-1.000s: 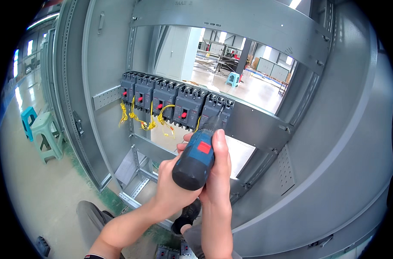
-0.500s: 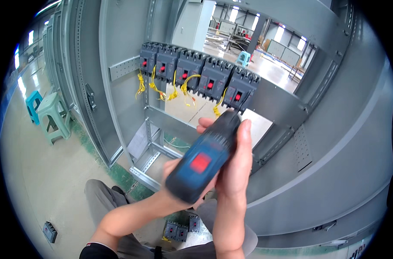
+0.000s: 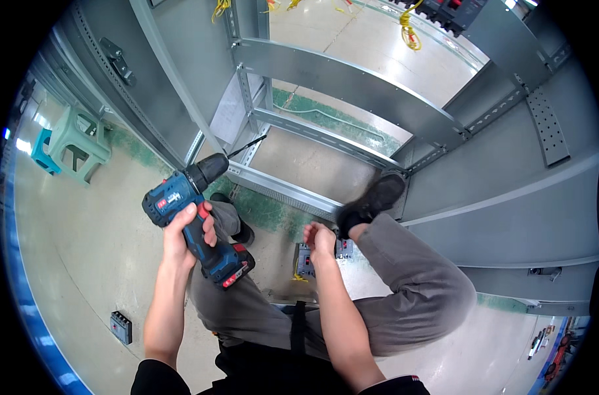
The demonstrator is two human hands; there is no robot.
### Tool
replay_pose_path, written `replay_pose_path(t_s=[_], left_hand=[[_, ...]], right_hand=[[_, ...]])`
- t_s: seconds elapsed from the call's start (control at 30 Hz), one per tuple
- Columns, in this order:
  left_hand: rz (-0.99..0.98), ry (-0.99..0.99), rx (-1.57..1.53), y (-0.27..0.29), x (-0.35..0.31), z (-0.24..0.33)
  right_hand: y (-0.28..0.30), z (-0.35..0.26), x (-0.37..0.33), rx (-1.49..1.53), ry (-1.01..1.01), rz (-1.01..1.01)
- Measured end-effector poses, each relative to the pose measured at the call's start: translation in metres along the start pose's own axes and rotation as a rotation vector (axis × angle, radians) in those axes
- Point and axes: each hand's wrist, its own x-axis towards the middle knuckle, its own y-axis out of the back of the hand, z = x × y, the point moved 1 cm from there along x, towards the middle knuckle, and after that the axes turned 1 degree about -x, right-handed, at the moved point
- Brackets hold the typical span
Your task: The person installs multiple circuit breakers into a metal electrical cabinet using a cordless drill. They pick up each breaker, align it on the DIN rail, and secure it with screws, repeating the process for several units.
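A blue and black cordless drill with a long thin bit is in my left hand. My fingers wrap its handle, and the bit points up and right toward the cabinet frame. My right hand hangs low between my legs, its fingers loosely curled and somewhat apart, with nothing seen in them. Just beneath it on the floor are dark grey circuit breakers with red switches, partly covered by the hand. More breakers with yellow wire bundles are mounted on the cabinet, cut off by the top edge.
Around me stands an open grey metal cabinet with a crossbar and a lower sill. My shoe rests by its right side. Plastic stools stand at left. A single breaker lies on the floor at lower left.
The drill has moved down and left, away from the mounted breakers, and is now in my left hand alone. My right hand has left it and dropped toward the floor. The view has tilted down.
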Motion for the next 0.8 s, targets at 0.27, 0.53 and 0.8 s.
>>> replay_pose_path(t_s=[0.27,0.53,0.8], left_hand=[[-0.216,0.037,-0.189,0.015,0.037,-0.016],[-0.195,0.056,-0.119,0.013,0.045,-0.026],[-0.025,0.123,-0.024,0.007,0.040,-0.018]], right_hand=[[0.114,0.133,0.061,-0.216,-0.273,0.394],[0.146,0.176,0.077,-0.017,-0.614,0.453],[0.114,0.236,0.081,-0.470,-0.423,0.535]])
